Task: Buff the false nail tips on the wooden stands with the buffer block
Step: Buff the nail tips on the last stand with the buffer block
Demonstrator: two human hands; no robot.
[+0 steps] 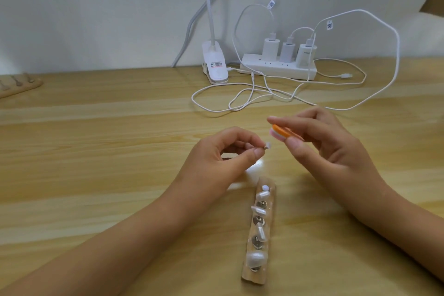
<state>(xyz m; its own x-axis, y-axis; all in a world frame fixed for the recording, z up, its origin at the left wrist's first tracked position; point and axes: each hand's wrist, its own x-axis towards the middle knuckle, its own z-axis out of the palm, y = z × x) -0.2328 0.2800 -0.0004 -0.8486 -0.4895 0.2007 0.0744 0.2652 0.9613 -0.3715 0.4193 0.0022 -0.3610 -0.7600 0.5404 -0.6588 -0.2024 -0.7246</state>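
Observation:
My left hand [217, 155] pinches a small metal peg bearing a white false nail tip [339, 145] between thumb and forefinger, lifted above the table. My right hand [319, 138] grips an orange, white and pink buffer block [280, 132] between thumb and fingers, its end a short gap up and right of the nail tip. A wooden stand [271, 202] lies lengthwise on the table between my forearms, carrying several pearly white nail tips on metal pegs.
A second wooden stand [19, 84] lies at the far left edge. At the back stand a clip lamp base [215, 65] and a white power strip [278, 67] with three chargers; white cables [240, 101] loop over the table beyond my hands.

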